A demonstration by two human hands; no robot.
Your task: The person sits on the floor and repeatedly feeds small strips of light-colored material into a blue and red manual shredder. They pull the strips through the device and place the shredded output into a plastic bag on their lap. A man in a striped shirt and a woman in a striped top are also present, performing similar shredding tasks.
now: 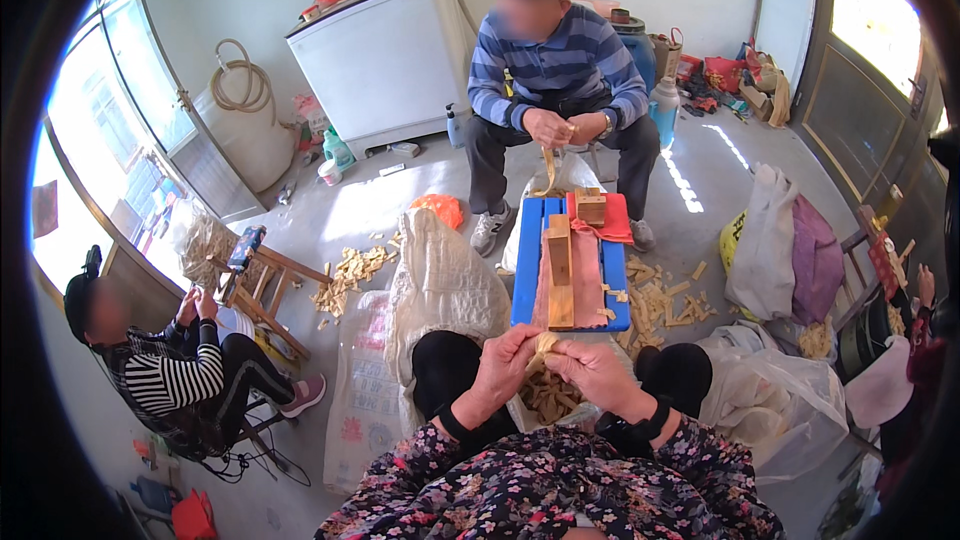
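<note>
Between my legs, my left hand (pixel 506 365) and my right hand (pixel 592 375) meet and pinch a folded, pale yellow strip (pixel 546 343) between their fingers. Its material cannot be told for sure. Below them is an open bag (pixel 589 417) full of similar brownish folded pieces (pixel 550 396). Just beyond my hands stands a blue plastic stool (pixel 529 262) with a pink cloth (pixel 589 292) over it. A long wooden block (pixel 560 262) lies on the cloth, with a smaller wooden block (pixel 590 206) on a red cloth (pixel 616 217) at the far end. Small yellow pieces lie at the stool's right edge.
A person (pixel 559 75) sits across the stool, holding a strip. Another person (pixel 165 375) sits at left beside a wooden stool (pixel 274 270); part of a third shows at far right. Woven sacks (pixel 450 277), a plastic bag (pixel 787 405) and scattered yellow pieces (pixel 664 300) surround me.
</note>
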